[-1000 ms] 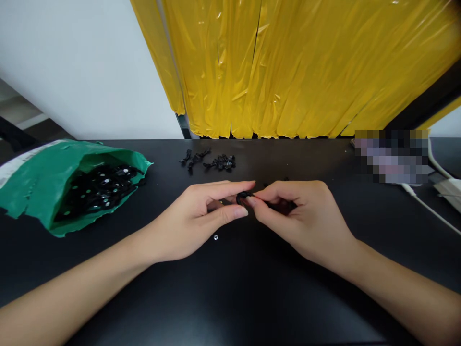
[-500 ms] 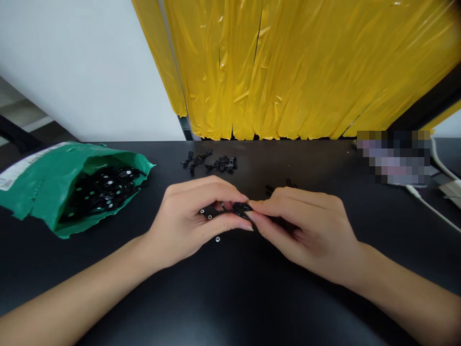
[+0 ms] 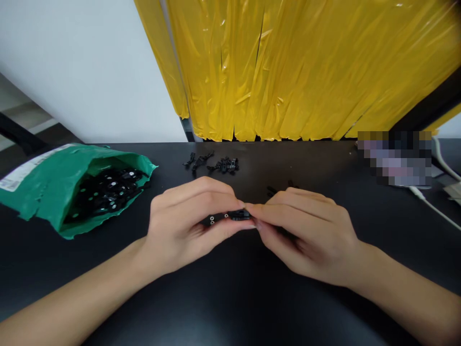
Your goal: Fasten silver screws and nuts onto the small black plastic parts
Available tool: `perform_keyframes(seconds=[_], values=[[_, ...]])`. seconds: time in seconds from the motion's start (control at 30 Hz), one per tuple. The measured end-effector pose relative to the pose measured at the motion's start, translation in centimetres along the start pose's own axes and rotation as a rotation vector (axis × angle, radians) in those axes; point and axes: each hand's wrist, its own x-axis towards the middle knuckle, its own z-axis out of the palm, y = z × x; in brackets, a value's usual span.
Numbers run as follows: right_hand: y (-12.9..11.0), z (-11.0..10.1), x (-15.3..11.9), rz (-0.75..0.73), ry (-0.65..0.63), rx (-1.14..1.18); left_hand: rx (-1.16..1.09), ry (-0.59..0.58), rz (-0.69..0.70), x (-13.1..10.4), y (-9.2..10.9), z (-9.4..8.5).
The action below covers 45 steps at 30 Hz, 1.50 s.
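Between my two hands is a small black plastic part (image 3: 239, 215), partly covered by fingertips. My left hand (image 3: 196, 218) pinches it from the left with thumb and forefinger. From the right, the thumb and forefinger of my right hand (image 3: 302, 233) grip its other end, and the fingertips of both hands meet there. Small silver rings (image 3: 212, 219), like tiny nuts or washers, show on the table in the gap under my left hand. More black pieces (image 3: 272, 191) lie behind my right hand, partly hidden by it.
An open green bag (image 3: 108, 158) full of black parts lies at the left. Small black pieces (image 3: 225, 165) lie in clusters towards the back of the black table (image 3: 230, 298). A blurred-out device (image 3: 399, 161) and a white cable (image 3: 437, 209) are at the right. Yellow plastic sheeting (image 3: 288, 72) hangs behind.
The black part has turned to lie more level between my fingertips. My left hand has shifted slightly left, and a silver ring that lay below its thumb is out of sight.
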Motion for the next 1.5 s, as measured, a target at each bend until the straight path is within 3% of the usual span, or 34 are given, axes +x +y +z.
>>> perform_keyframes(seconds=[0.27, 0.4, 0.57, 0.7, 0.87, 1.03, 1.17, 1.37, 1.5], values=[[0.0, -0.2, 0.7, 0.158, -0.014, 0.202, 0.025, -0.062, -0.139, 0.1, -0.4, -0.4], [0.7, -0.3, 0.5, 0.167, -0.148, 0.354, -0.114, -0.163, -0.196, -0.1, -0.3, -0.1], [1.3, -0.2, 0.3, 0.227, -0.211, 0.533, -0.309, -0.213, -0.393, 0.0, 0.3, 0.2], [1.3, -0.2, 0.4, 0.217, -0.217, 0.547, -0.414, -0.201, -0.509, 0.0, 0.5, 0.4], [0.9, -0.4, 0.6, 0.175, -0.213, 0.392, -0.454, -0.143, -0.587, -0.1, 0.5, 0.7], [0.3, -0.6, 0.8, 0.111, -0.133, 0.275, -0.558, 0.041, -0.675, -0.1, 1.9, 1.5], [-0.4, 0.1, 0.8, 0.11, 0.042, 0.299, -0.631, 0.185, -0.686, 0.3, 3.2, 2.1], [-1.9, 1.5, 1.0, 0.204, 0.244, 0.358, -0.802, 0.143, -0.725, 0.0, 3.2, 2.6], [-2.6, 1.8, 1.4, 0.35, 0.197, 0.297, -0.817, 0.177, -0.784, -0.1, 2.8, 2.6]])
